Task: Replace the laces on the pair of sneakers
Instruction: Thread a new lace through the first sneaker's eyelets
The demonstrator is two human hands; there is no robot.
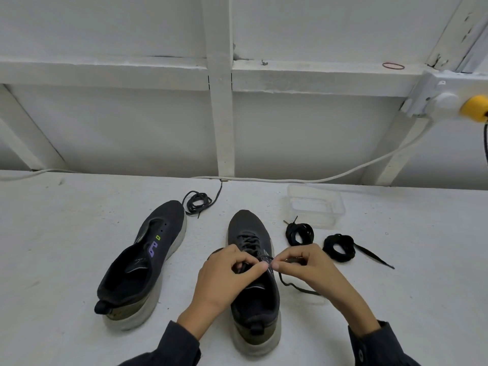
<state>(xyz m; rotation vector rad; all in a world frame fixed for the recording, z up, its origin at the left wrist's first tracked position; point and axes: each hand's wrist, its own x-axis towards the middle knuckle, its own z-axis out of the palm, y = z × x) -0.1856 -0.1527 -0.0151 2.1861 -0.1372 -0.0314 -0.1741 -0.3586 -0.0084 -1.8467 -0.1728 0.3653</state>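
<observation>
Two dark sneakers with pale soles stand on the white table. The left sneaker (144, 265) has no lace and its eyelets are bare. The right sneaker (253, 291) carries a dark lace (249, 243) through its front eyelets. My left hand (227, 276) pinches the lace at the upper eyelets. My right hand (309, 265) pinches the lace's free end, which trails to the right over the table (298, 287). A loose dark lace (198, 202) lies beyond the left sneaker. Two coiled black laces (299, 233) (339, 247) lie to the right.
A clear plastic box (317, 207) stands behind the coiled laces. A white cable (343, 175) runs along the table's far edge up to a wall fitting with a yellow plug (475, 108). White framed wall panels rise behind the table.
</observation>
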